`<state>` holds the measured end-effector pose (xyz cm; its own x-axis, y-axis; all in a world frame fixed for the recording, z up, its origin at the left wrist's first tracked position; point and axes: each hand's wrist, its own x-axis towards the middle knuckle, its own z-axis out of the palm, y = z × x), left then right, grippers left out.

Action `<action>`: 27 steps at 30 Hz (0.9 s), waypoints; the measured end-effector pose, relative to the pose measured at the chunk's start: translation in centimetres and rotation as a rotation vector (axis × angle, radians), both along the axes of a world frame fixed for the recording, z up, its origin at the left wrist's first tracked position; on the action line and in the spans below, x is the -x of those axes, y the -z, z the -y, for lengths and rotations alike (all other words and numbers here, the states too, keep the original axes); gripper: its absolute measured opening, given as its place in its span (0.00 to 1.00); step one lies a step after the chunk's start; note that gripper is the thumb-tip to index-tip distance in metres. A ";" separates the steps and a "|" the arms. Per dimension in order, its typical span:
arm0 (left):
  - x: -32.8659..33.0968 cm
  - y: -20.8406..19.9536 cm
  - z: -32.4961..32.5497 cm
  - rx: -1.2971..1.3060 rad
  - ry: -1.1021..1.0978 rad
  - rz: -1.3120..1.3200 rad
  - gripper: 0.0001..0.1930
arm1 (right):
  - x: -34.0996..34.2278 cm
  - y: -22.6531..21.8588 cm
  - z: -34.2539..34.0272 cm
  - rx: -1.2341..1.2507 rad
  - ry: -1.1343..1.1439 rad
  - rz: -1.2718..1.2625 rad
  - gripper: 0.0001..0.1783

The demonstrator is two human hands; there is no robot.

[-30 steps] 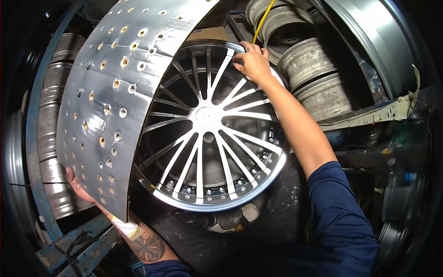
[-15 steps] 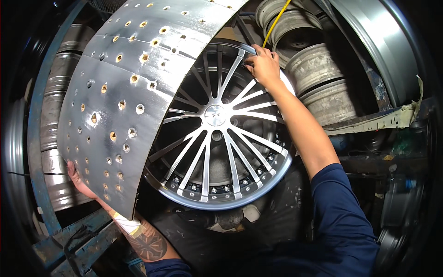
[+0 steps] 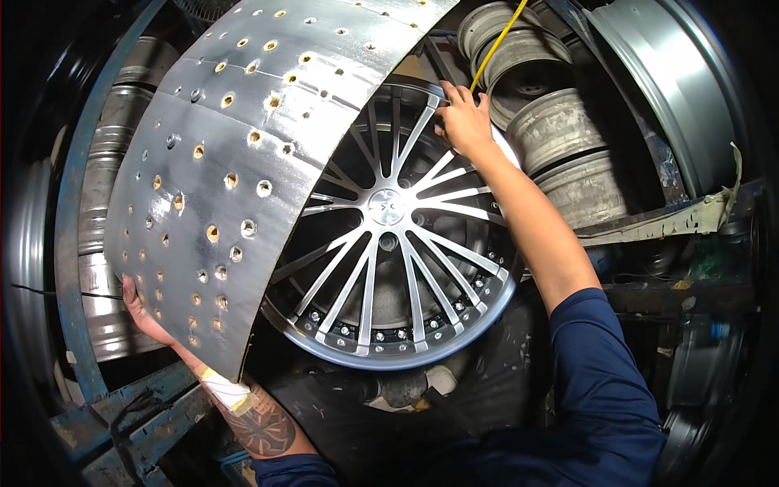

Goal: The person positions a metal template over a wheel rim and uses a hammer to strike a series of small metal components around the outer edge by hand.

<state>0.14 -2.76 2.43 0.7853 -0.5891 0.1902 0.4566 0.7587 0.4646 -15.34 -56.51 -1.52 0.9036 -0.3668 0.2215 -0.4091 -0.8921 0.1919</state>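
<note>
A silver multi-spoke wheel (image 3: 385, 208) with a dark barrel and several small bolts round its lip lies in front of me, centre cap upward. My right hand (image 3: 466, 122) is closed over its far right edge, fingers bent around the lip; the fingertips are partly hidden. A large curved grey metal panel (image 3: 195, 146), pierced with many holes, leans over the wheel's left side and covers part of it. At the panel's lower left edge is my left hand (image 3: 144, 315), closed on it, most fingers hidden behind. White tape (image 3: 227, 391) wraps my left forearm.
Stacked worn rims (image 3: 560, 130) stand at the far right, with a yellow hose (image 3: 497, 45) hanging before them. A larger silver rim (image 3: 665, 81) sits beyond a metal frame. More rims (image 3: 101, 203) line the left, behind a blue frame (image 3: 77, 325).
The perforated panel has shifted slightly right over the wheel, and my left hand has moved with it. My right hand stays at the wheel's edge, its fingers a little more spread.
</note>
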 end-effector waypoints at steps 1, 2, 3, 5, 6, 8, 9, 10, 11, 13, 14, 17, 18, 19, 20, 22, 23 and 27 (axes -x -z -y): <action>0.1 -0.2 0.1 0.006 -0.006 -0.008 0.25 | -0.1 0.2 0.0 -0.026 0.031 -0.013 0.14; 0.2 -0.4 0.3 0.014 0.021 0.003 0.25 | -0.1 0.4 0.0 -0.013 0.060 -0.001 0.15; 0.4 -0.5 0.5 0.015 -0.013 -0.015 0.25 | -0.1 0.6 0.0 -0.047 0.060 -0.026 0.15; 0.9 -0.7 0.8 -0.084 -0.141 -0.086 0.23 | 0.2 0.3 0.0 -0.066 0.060 -0.009 0.17; 1.0 -0.8 1.1 -0.082 -0.124 -0.044 0.23 | 0.6 -0.3 0.1 -0.083 0.073 -0.021 0.17; 1.1 -1.0 1.4 -0.113 -0.175 -0.078 0.23 | 2.0 -2.8 0.1 -0.128 0.023 0.155 0.18; 1.1 -1.1 1.5 -0.115 -0.193 -0.045 0.23 | 2.6 -4.9 0.3 -0.127 -0.022 0.345 0.17; 1.1 -1.2 1.6 -0.105 -0.199 -0.046 0.23 | 3.4 -7.0 -0.1 -0.078 -0.037 0.522 0.16; 1.2 -1.3 1.7 -0.097 -0.199 -0.047 0.22 | 4.0 -9.1 -0.8 -0.093 -0.139 0.685 0.15; 1.6 -1.2 2.3 -0.112 -0.203 -0.076 0.22 | 5.6 -12.8 -3.1 -0.192 -0.183 0.877 0.13; 1.7 -1.2 2.7 -0.142 -0.193 -0.105 0.22 | 6.0 -14.0 -4.9 -0.229 -0.238 0.945 0.13; 1.9 -1.2 4.2 -0.095 -0.120 -0.125 0.24 | 5.6 -15.1 -10.5 -0.464 -0.388 0.837 0.16; 2.0 -1.2 4.5 -0.088 -0.126 -0.105 0.24 | 5.3 -15.0 -12.0 -0.454 -0.448 0.740 0.16; 2.1 -1.3 4.8 -0.099 -0.140 -0.118 0.24 | 4.4 -14.7 -13.1 -0.558 -0.457 0.713 0.17; 2.4 -1.3 4.9 -0.119 -0.130 -0.168 0.24 | 3.9 -14.5 -14.0 -0.651 -0.449 0.646 0.17; 3.0 -1.5 4.9 -0.112 -0.148 -0.138 0.23 | 3.3 -14.4 -14.8 -0.692 -0.392 0.561 0.18; 3.3 -1.6 5.0 -0.089 -0.092 -0.145 0.23 | 3.1 -14.3 -15.0 -0.707 -0.330 0.562 0.18; 4.2 -2.2 5.4 -0.070 -0.030 -0.149 0.23 | 2.9 -14.5 -16.0 -0.666 -0.473 0.643 0.15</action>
